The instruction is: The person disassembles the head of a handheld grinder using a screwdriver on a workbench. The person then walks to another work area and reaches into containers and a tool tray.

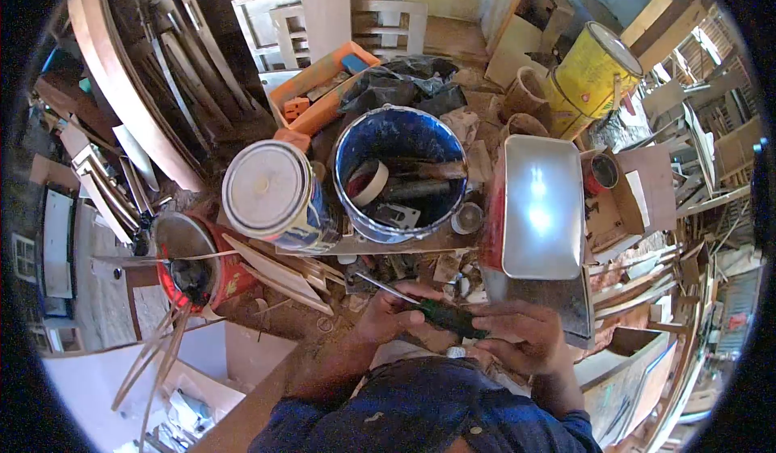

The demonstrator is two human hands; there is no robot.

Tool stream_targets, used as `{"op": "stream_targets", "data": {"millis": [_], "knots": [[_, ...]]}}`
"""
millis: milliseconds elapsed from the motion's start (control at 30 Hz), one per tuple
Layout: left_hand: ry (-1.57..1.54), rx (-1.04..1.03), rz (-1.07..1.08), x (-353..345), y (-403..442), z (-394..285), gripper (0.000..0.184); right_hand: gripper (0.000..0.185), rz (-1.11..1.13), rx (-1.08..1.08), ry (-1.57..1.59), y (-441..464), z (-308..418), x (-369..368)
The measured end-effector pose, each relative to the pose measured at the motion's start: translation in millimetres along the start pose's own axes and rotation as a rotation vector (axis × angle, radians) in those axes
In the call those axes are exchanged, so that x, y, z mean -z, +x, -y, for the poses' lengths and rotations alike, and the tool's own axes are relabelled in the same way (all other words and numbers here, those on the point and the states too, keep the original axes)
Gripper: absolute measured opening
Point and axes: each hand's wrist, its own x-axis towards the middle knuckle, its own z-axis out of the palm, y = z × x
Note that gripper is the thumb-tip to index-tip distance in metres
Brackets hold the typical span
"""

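Note:
A screwdriver (451,317) with a dark green handle is held in front of my body, its metal shaft pointing up and to the left. My left hand (392,317) is closed around it where the shaft meets the handle. On the other side, my right hand (524,336) pinches the handle's butt end between thumb and fingers. Just below the handle, close to my right fingertips, shows a small whitish piece (457,352) that I cannot identify. Beyond my hands stands a blue paint-stained bucket (343,186) with a roll of tape (373,182) and several tools in it.
A lidded paint tin (265,186) stands left of the bucket, a shiny metal container (541,206) to its right. Behind are an orange toolbox (323,81) and a yellow drum (586,81). A red bucket (214,263) sits at left. Wood pieces lie all around.

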Motion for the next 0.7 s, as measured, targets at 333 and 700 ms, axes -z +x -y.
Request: {"op": "stream_targets", "data": {"millis": [333,700], "knots": [[1.081,-0.243,-0.032,-25.5,38.1,-88.8,0.087,0.025,0.225,0.164,-0.53,147.3,65.9,97.8],[1.417,-0.385,-0.165,-18.9,48.9,-74.6,0.07,0.021,0.757,0.193,-0.985,254.1,2.5,14.8]]}}
